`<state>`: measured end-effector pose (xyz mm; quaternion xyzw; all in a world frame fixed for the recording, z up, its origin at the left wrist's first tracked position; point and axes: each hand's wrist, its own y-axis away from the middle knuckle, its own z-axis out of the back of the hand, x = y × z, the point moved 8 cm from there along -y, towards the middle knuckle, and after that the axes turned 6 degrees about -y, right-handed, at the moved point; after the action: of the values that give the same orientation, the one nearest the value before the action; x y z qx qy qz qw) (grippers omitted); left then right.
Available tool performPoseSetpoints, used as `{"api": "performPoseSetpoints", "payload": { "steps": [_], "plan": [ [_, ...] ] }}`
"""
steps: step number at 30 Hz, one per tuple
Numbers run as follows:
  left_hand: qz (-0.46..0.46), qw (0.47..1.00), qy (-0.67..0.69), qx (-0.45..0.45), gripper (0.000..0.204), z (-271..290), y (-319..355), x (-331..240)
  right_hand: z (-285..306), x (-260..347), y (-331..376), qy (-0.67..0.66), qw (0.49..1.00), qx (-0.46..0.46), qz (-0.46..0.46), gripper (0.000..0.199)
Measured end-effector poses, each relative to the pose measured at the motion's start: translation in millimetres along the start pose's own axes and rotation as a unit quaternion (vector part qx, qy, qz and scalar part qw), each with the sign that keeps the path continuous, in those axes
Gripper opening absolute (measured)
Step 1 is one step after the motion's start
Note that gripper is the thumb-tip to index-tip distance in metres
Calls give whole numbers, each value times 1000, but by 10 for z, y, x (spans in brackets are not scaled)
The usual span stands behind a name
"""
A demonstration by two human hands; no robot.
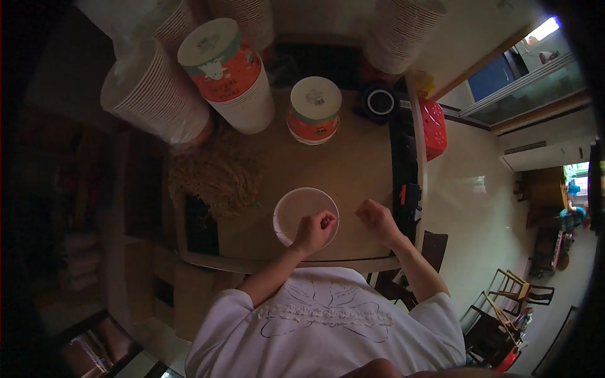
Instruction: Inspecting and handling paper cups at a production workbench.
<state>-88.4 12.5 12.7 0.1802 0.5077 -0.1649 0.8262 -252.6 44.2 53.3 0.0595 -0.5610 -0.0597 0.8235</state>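
Observation:
A round white paper tub [291, 211] stands with its mouth up near the table's front edge. Over its right side is my left hand [314, 232], fingers curled closed; whatever they pinch is too small to make out. To the right of the tub, apart from it, my right hand [377, 220] is held above the table with the fingers closed, their contents hidden. Left of the tub lies a tangled heap of tan, stringy strands [217, 176]. Beyond the tub, an orange paper tub with a green-edged pale top [315, 108] stands on the brown tabletop [277, 160].
Nested white paper tubs [154, 94] crowd the back left, beside a stack topped by an orange printed tub [224, 69]. More stacked tubs [403, 31] rise at the back right, near a dark roll [379, 102]. A red plastic stool [432, 129] stands beyond the table's right edge.

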Motion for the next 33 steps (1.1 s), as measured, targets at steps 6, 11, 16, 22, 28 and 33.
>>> {"api": "performPoseSetpoints", "payload": {
  "steps": [6, 11, 16, 22, 28, 33],
  "plan": [
    [33, 997, 74, -4, 14, 73, -11, -6, 8, -73, -45, -21, 1000, -11, 3, 4],
    [211, 875, 431, 62, 9, -77, -45, 312, -222, -66, -116, 32, 995, 2, 98, 8],
    [6, 996, 92, 19, 11, 49, -60, 198, -336, -140, -129, 34, 997, -3, 64, 9],
    [-61, 995, -72, -24, 18, 70, 2, -145, -388, -169, -123, 8, 999, -5, 31, 9],
    [-33, 992, -114, 40, 23, 39, -13, 65, -394, -23, -133, 10, 999, -10, 52, 8],
    [-7, 996, -43, 72, 30, -56, -17, 222, -394, 45, -143, 52, 997, -1, 63, 7]
  ]
}}
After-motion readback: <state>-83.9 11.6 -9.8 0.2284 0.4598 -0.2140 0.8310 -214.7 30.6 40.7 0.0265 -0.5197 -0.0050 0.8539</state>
